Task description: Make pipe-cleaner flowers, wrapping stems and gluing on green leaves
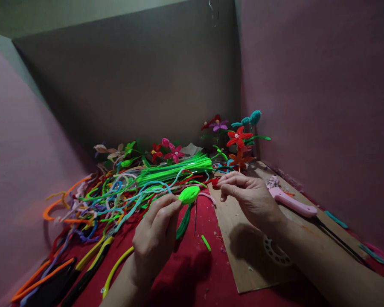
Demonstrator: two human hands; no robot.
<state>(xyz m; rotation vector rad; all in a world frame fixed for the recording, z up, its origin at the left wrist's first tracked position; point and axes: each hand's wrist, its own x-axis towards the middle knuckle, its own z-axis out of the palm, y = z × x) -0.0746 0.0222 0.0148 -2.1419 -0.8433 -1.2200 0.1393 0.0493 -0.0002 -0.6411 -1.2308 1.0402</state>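
My left hand (156,234) pinches a bright green pipe-cleaner bud (189,195), which points up and to the right. Just below it shows a dark green pipe-cleaner leaf (183,222); whether it is joined to the bud I cannot tell. My right hand (251,198) hovers over a brown board (237,256), its thumb and fingers drawn together. At its fingertips is a small red fuzzy piece (215,182); whether it is held or lies behind is unclear. A short green offcut (206,243) lies on the red cloth (195,264) between my hands.
A bundle of green pipe cleaners (179,168) lies behind a tangle of coloured ones (109,204). Yellow-and-black pliers (94,262) lie at left. A pink glue gun (292,202) with a black cord rests at right. Finished flowers, including a red flower (239,137), stand at the back.
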